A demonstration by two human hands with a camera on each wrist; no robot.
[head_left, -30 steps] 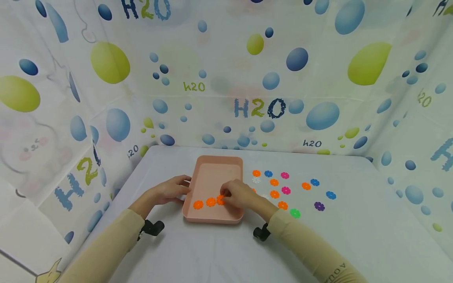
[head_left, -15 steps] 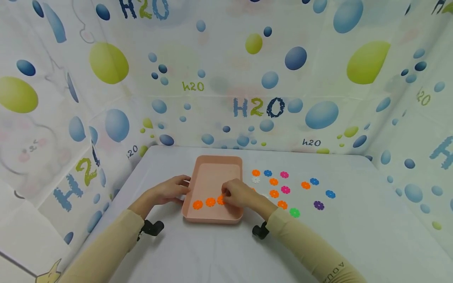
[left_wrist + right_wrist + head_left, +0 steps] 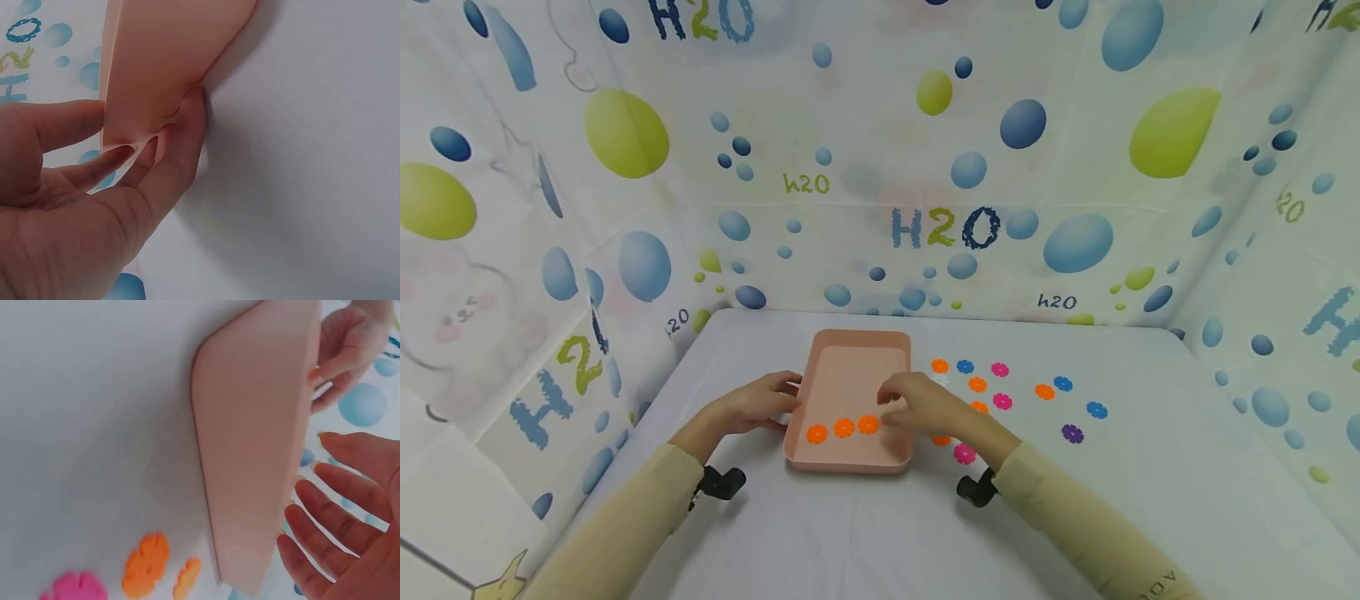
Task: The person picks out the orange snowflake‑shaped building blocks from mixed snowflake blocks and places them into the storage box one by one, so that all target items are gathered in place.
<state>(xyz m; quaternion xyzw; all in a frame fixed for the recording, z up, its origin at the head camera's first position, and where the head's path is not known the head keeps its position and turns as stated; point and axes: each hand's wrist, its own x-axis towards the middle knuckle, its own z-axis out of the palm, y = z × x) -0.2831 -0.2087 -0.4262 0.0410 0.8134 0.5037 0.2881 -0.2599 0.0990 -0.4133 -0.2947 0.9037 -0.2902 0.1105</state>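
Observation:
A pink rectangular tray (image 3: 865,367) lies on the white-covered table. Three orange flower-shaped discs (image 3: 844,427) form a row across its near end. On its left, my left hand (image 3: 760,404) holds the side wall, with fingertips at the rim and thumb lower on the outside in the left wrist view. My right hand (image 3: 917,404) hovers over the tray's right side, thumb and fingertips apart and nothing between them. The right wrist view shows those fingers (image 3: 331,525) loosely bent beside the rim.
Right of the tray, several loose flower-shaped discs are scattered, among them blue (image 3: 1063,383), pink (image 3: 1002,402), purple (image 3: 1072,433) and orange (image 3: 1045,392). The right forearm (image 3: 1060,500) crosses over part of them. A patterned curtain (image 3: 850,125) hangs behind the table.
My right hand has parted its fingers from the rightmost orange disc in the row and drawn slightly right. That disc shows whole now. My left hand stays at the tray.

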